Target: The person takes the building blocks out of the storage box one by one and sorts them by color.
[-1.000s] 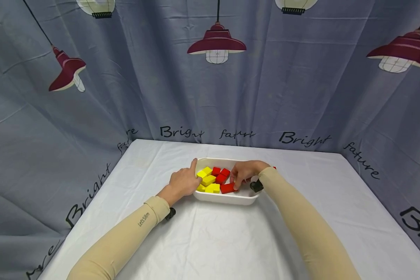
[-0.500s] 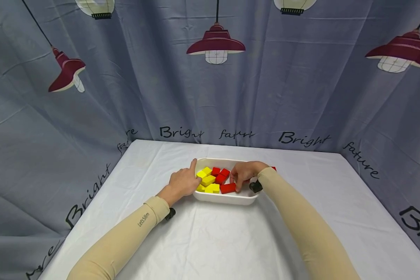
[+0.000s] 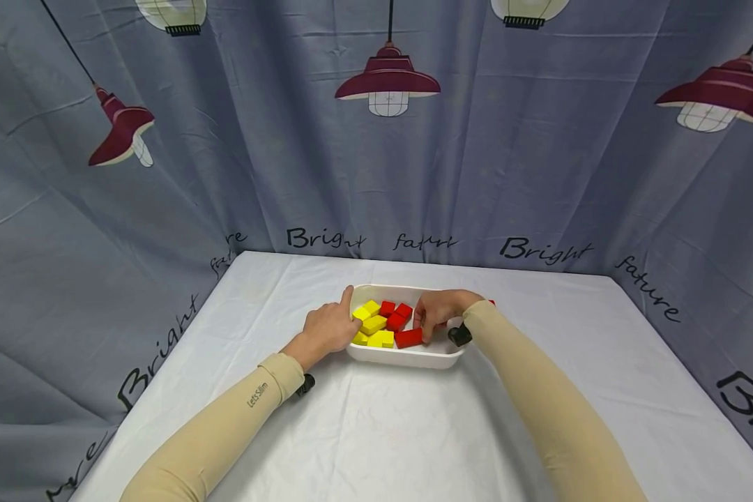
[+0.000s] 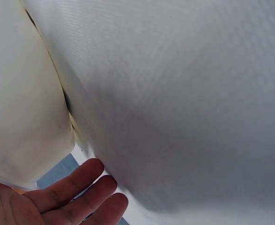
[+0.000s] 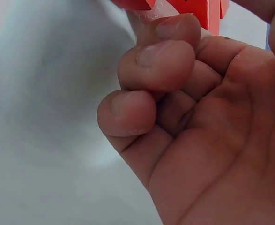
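A white tray (image 3: 401, 357) sits on the table, with yellow blocks (image 3: 374, 324) at its left and red blocks (image 3: 399, 317) in its middle. My left hand (image 3: 329, 326) holds the tray's left end, the thumb over the rim beside the yellow blocks. Under the tray's outer wall, the left wrist view shows three fingers (image 4: 83, 192) lying fairly straight. Inside the tray's right part, my right hand (image 3: 436, 308) pinches the right end of a red block (image 3: 408, 339) near the front wall. Its other fingers (image 5: 156, 65) are curled in the right wrist view, partly hiding the red pieces behind.
A white cloth (image 3: 376, 432) covers the table. Just past the right wrist, a bit of something red (image 3: 492, 302) shows, mostly hidden by the sleeve. Grey-blue curtains (image 3: 326, 160) printed with lamps and lettering hang behind and at both sides.
Both hands and the tray stay nearly where they were. The right fingertips shift only slightly at the end of the front red block.
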Motion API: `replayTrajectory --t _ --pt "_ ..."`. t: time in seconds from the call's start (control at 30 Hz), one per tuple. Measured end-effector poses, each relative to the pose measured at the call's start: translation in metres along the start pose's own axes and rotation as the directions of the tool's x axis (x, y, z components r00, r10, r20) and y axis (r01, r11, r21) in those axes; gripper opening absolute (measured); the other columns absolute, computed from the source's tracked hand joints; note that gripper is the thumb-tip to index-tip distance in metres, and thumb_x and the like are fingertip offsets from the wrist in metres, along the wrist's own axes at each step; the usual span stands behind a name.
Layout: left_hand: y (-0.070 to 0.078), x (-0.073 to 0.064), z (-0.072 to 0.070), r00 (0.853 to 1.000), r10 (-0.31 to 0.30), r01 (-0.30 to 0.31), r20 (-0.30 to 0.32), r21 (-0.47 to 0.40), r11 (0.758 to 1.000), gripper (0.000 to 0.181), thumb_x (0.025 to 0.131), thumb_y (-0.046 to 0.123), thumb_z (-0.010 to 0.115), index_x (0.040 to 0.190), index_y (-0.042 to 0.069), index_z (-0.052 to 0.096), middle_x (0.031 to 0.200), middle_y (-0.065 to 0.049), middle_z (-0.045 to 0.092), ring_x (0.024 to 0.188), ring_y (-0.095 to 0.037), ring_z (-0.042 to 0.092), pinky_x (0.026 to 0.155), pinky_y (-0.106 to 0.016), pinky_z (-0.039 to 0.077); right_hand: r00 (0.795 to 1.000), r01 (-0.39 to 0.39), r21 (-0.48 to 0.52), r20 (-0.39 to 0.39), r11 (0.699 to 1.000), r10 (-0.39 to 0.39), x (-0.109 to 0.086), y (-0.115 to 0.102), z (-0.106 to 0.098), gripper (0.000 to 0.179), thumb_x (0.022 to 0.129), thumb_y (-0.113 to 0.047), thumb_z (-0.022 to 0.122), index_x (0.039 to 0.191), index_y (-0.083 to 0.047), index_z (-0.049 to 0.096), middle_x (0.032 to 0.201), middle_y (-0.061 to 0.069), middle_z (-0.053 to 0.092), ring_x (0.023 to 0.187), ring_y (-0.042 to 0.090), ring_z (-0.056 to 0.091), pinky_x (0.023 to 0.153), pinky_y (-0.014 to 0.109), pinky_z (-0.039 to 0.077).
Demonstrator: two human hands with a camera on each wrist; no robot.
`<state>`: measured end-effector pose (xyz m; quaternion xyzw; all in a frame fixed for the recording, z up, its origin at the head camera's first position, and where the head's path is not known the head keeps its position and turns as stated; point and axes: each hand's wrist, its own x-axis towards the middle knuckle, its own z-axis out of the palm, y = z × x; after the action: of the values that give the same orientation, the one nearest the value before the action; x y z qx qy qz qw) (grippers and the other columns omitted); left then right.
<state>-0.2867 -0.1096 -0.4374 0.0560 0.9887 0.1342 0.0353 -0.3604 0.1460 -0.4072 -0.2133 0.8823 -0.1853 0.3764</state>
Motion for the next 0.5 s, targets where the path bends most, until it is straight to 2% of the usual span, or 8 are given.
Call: replayTrajectory --t 0.2,0.5 --pt "0.0003 0.0001 0.0007 1.0 0.001 -0.001 0.002 0.002 1.0 0.078 0.095 0.041 0.047 0.162 0.015 0.016 0.126 -0.015 0.067 0.103 -0.028 0.066 0.077 -0.046 0.053 1.0 0.013 -0.008 -0.009 1.0 -0.013 -0.0028 -0.0007 -0.001 0.017 0.078 -0.011 0.079 0.093 -0.009 0.071 0.069 -0.003 0.052 0.065 0.013 0.045 0.06 0.023 0.034" --pt "0.0007 0.0 0.0011 1.0 -0.003 0.003 0.005 -0.002 1.0 0.078 0.095 0.04 0.047 0.162 0.015 0.016 0.126 -0.014 0.067 0.103 -0.027 0.066 0.076 -0.045 0.053 0.999 0.018 -0.042 -0.041 0.999 -0.019 -0.0081 -0.0012 -0.002 0.017 0.079 -0.013 0.077 0.095 -0.01 0.072 0.067 -0.002 0.051 0.063 0.013 0.044 0.063 0.025 0.034"
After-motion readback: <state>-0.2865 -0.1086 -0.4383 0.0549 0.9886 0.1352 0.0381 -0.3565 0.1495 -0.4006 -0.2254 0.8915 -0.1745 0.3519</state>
